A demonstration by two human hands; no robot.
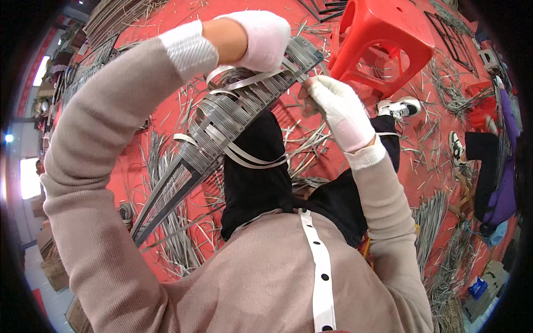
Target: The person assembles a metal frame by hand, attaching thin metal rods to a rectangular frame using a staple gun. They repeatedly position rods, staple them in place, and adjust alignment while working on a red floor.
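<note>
A long dark frame (175, 191), partly woven with flat grey strips, leans slantwise across my lap. Loose pale strips (252, 161) curl out of its weave and trail to the right. My left hand (266, 41), in a white glove, bends over the far side of the woven part; its fingers are hidden there. At the frame's upper right end, my gloved right hand (340, 108) pinches a flat grey strip (301, 76) between thumb and fingers, close to the frame's edge. Bare fingertips show past this glove.
Beyond my right hand stands a red plastic stool (383, 41). Cut strips (172, 238) litter the red floor (400, 166) in bundles and scraps. Dark empty frames (452, 41) lie at the far right. Another person's leg and shoe (458, 149) are at the right.
</note>
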